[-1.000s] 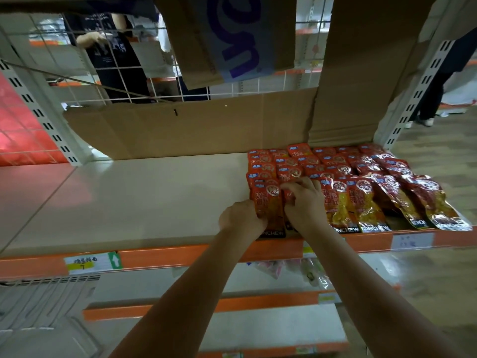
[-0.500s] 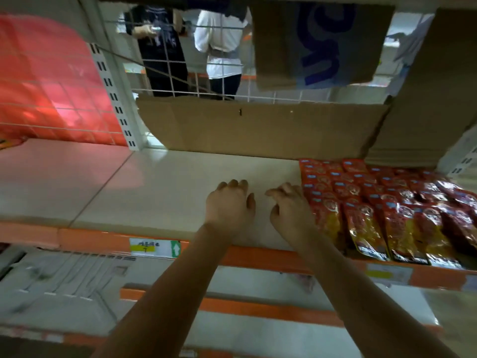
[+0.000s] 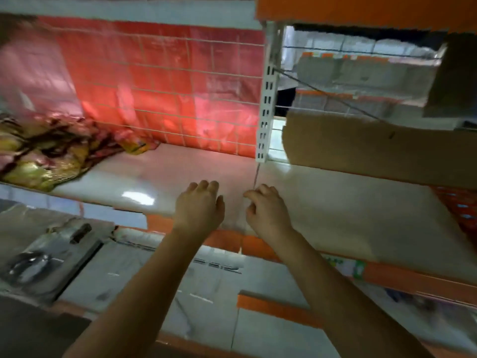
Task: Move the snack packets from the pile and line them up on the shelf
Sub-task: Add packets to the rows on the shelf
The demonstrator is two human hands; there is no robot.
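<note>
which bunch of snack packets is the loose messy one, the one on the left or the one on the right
The pile of packets at the far left: they lie jumbled and overlapping. The lined-up packets at the right edge sit in neat rows.

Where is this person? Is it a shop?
Probably a shop or its stockroom. There is a long white shelf with an orange front edge, a wire grid back panel, and a pile of snack packets at the left. Both hands hold nothing.

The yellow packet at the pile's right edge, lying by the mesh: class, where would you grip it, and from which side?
Probably pinch the packet by its free right edge, coming from the right over bare shelf. It lies flat and its left end is tucked into the pile. Both the left hand and right hand hold nothing.
</note>
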